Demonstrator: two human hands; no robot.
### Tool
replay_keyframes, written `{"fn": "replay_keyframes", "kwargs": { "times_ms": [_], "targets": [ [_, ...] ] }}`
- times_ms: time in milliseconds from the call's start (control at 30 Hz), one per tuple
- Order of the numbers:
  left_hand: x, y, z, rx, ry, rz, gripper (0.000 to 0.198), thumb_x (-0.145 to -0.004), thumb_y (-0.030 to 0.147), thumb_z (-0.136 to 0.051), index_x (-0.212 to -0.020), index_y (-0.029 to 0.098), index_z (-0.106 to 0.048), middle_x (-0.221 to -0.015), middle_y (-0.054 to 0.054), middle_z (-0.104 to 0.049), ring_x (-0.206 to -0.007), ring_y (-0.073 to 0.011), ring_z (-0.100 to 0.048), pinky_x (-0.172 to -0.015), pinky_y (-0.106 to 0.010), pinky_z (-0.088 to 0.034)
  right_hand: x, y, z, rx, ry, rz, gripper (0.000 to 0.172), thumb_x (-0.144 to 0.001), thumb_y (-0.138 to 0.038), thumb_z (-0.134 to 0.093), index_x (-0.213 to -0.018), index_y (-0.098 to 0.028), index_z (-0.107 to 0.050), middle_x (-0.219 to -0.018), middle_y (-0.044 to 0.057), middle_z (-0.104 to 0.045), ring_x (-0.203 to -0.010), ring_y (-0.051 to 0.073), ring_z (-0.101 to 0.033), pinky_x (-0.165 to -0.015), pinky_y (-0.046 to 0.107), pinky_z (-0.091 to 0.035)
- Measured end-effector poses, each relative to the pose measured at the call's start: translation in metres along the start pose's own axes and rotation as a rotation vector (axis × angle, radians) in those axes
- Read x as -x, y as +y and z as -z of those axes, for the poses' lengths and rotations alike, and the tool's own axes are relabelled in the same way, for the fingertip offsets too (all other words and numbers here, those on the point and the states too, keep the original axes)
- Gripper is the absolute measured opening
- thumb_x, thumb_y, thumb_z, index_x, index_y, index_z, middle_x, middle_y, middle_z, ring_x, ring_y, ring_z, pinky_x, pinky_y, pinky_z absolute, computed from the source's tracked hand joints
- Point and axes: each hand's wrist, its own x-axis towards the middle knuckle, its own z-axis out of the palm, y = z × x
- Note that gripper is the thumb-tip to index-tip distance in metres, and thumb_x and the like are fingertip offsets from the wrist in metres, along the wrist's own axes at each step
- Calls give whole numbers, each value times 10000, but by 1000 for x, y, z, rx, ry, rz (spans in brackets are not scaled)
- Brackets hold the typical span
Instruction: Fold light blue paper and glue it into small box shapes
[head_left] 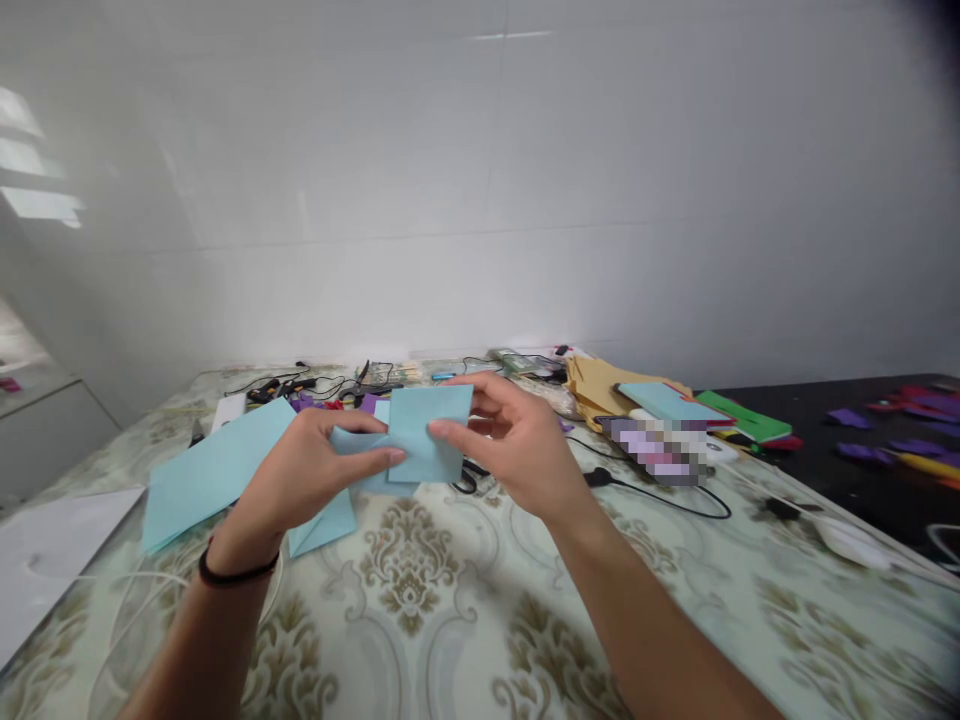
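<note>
1. Both hands at ctr of frame, raised over the worktop (517,560), each pinching the same folded blue paper (427,435); a small gap shows btwn the two.
2. L hand (311,460): forearm rises from bottom L, leaning R; wrist w/ dark band (238,578). Thumb lies roughly horiz., its tip on the front of the paper near the L edge; index runs above it, tip hidden behind the front panel. Other fingers can't be made out.
3. R hand (517,440): forearm comes up diag. from bottom R, leaning L. Thumb points L, tip pressed on the front panel near its R edge; index arcs over the top R corner, the rest curled behind, partly hidden.
4. Paper: squarish front panel approx upright, facing the cam; another layer pokes out L and below it, btwn the hands.
5. Nearby: large blue sheet (202,470) L of ctr, partly behind the L hand; smaller blue piece (322,525) flat just below that hand.
6. R of ctr: phone (656,450), screen blurred, w/ brown envelope (630,380) behind & green pad (750,415) further R.
7. Lower L: white sheet (60,560). Far R: purple scraps (866,450) on a dark surface (799,400).
</note>
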Motion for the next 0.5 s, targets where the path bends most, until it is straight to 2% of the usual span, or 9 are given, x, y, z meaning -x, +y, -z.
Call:
{"fn": "replay_keyframes", "kwargs": {
  "times_ms": [100,200,267,333,400,500],
  "targets": [
    [-2,0,-5,25,-24,-16,240,-779,442,-829,-723,215,-776,-745,17,-743,-724,-163,-650,-690,-246,-486,2,-2,2,28,-3,27,231,-879,-436,-777,-932,-211,-775,-830,22,-733,-727,155,-638,-623,269,-499],
    [-2,-1,-6,14,-75,-33,254,-794,443,-816,-708,207,-773,-710,22,-725,-679,-142,-614,-645,-234,-458,3,-4,4,98,25,62,284,-916,-432,-741,-771,-188,-746,-677,-10,-627,-604,115,-497,-544,258,-392],
    [-1,0,-6,8,-118,-54,263,-821,437,-794,-703,204,-774,-687,25,-711,-648,-129,-588,-616,-226,-442,3,-4,4,118,30,64,299,-918,-424,-741,-739,-185,-726,-613,-36,-554,-559,100,-424,-512,253,-336],
    [-1,0,-8,34,-111,-76,273,-844,415,-781,-686,194,-760,-663,28,-692,-620,-116,-567,-583,-217,-427,3,-4,3,86,-6,39,274,-907,-426,-755,-775,-188,-730,-633,-37,-568,-569,101,-444,-519,247,-350],
    [1,0,-10,77,-77,-108,301,-860,387,-778,-647,180,-726,-626,31,-665,-585,-107,-553,-546,-211,-414,6,-5,2,14,-72,-5,245,-882,-428,-781,-838,-190,-742,-718,-14,-654,-623,121,-537,-561,250,-422],
    [11,-4,-13,38,-82,-228,327,-903,338,-762,-625,174,-708,-577,31,-655,-547,-110,-579,-524,-212,-438,19,-6,6,38,-141,-6,180,-868,-371,-796,-848,-198,-755,-787,11,-732,-679,151,-626,-604,269,-484]
  ]
}}
